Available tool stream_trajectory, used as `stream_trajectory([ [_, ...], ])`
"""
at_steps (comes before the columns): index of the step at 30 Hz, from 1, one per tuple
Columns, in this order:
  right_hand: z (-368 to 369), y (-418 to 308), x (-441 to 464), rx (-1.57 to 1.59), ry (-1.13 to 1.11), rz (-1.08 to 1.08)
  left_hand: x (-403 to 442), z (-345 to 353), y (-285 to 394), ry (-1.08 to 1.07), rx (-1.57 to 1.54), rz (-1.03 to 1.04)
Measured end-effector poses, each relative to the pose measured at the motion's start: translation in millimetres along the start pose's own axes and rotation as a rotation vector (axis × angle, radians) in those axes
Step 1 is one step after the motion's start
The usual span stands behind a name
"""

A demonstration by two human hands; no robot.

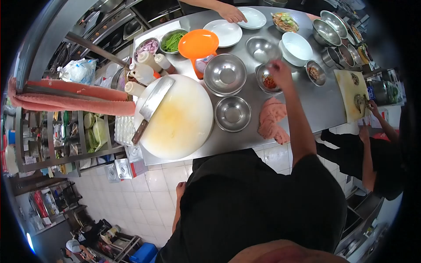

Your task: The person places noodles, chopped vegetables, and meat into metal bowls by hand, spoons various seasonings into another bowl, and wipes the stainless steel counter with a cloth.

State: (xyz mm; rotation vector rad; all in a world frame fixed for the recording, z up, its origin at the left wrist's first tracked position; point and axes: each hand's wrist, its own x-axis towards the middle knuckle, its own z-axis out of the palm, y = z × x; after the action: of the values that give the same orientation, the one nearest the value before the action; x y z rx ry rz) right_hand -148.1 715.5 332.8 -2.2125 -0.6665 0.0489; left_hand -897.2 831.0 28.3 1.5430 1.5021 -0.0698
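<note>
My right hand (280, 71) reaches over a small steel bowl (262, 86) with chopped red food (269, 82) inside. Its fingers are smeared, so whether they hold anything does not show. By my side, away from the table, hangs my left hand (180, 189); its fingers are mostly hidden. Near my right hand are a shallow steel bowl (263, 49), a stack of white bowls (297, 47) and a pink cloth (272, 119). A cleaver (156, 98) lies on the round white chopping board (188, 118) to the left.
Two steel bowls (225, 73) (233, 114) stand beside the board. An orange plate (198, 44), sauce bottles (149, 61) and a bowl of green vegetables (174, 41) are behind. Across the table, a co-worker's hand (232, 14) is at white plates (251, 18). Another person works at a cutting board (347, 94) on the right.
</note>
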Motion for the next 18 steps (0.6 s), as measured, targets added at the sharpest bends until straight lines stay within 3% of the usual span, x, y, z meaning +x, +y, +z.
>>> stream_trajectory([
  [3, -16, -28, -94, 0.338, -0.134, -0.102, 22, -4, 10, -0.037, 0.007, 0.036],
  [5, -20, -42, -139, 0.247, -0.261, -0.211, 27, -14, 46, -0.082, -0.022, 0.028],
  [7, -17, -63, -174, 0.114, -0.457, -0.108, 28, -30, 88, -0.129, -0.019, 0.035],
  [9, 6, -54, -190, 0.002, -0.431, -0.309, 39, -40, 126, -0.157, 0.000, 0.067],
  [11, 19, -58, -198, -0.265, -0.376, -0.284, 60, -43, 148, -0.186, -0.015, 0.110],
  [14, -8, -94, -191, -0.181, -0.322, -0.113, 119, -32, 132, -0.251, -0.050, 0.203],
  [15, -17, -101, -181, -0.169, -0.257, -0.183, 117, -31, 138, -0.198, 0.060, 0.352],
  [16, -27, -104, -172, -0.159, -0.195, -0.250, 140, -14, 121, -0.168, -0.141, 0.181],
  [18, -51, -127, -153, -0.071, -0.068, -0.323, 134, -25, 128, -0.256, 0.161, 0.433],
])
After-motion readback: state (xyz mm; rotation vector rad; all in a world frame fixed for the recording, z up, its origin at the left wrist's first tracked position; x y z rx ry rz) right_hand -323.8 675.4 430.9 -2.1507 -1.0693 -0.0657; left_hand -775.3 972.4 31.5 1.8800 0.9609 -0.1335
